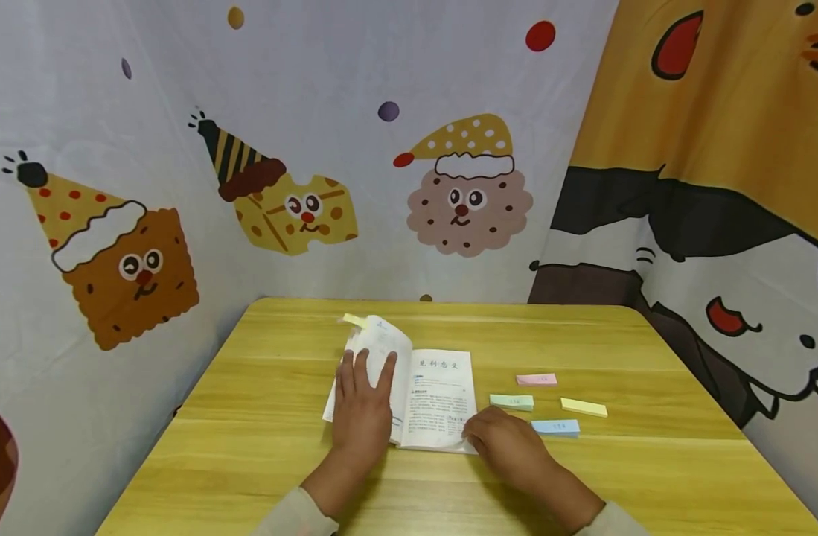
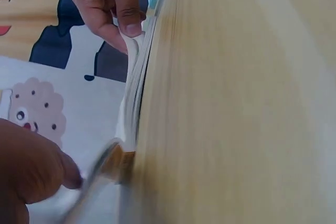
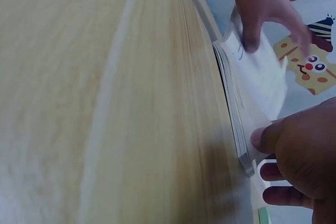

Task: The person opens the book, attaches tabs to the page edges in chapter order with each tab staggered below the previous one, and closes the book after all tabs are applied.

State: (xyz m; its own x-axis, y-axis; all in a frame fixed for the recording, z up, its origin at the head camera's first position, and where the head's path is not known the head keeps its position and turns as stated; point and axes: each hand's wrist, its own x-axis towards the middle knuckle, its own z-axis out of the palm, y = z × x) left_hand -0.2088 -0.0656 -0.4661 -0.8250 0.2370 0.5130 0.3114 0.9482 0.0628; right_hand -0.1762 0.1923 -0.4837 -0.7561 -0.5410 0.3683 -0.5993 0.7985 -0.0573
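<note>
Your open book [image 1: 442, 402] lies on the wood-grain table [image 1: 234, 454], in front of you, its spread facing up with printed Chinese text on the right-hand page [image 1: 438, 398]. Your left hand [image 1: 363, 409] lies over the left-hand page [image 1: 385, 344] with its fingers spread and pointing away from you, while that page curves up toward the spine. The left wrist view is blurred close to the book, so you can't fairly tell from it how firmly that palm bears down. Your right hand [image 1: 509, 447] is at the near right corner of the book, pinching the right-hand page there, thumb on top. A yellow index tab [image 1: 353, 321] sticks out past the far left edge of the pages.

To the right of the book you have four small sticky-note pads on the table: the green pad [image 1: 512, 403] nearest the book, the pink pad [image 1: 537, 380] beyond it, the blue pad [image 1: 555, 428] just beside your right hand, and the yellow pad [image 1: 584, 407] farthest to the right. Behind the table hangs a cloth backdrop [image 1: 382, 45] printed with a cheese wedge [image 1: 301, 216] and a round cookie [image 1: 470, 212], both in party hats
</note>
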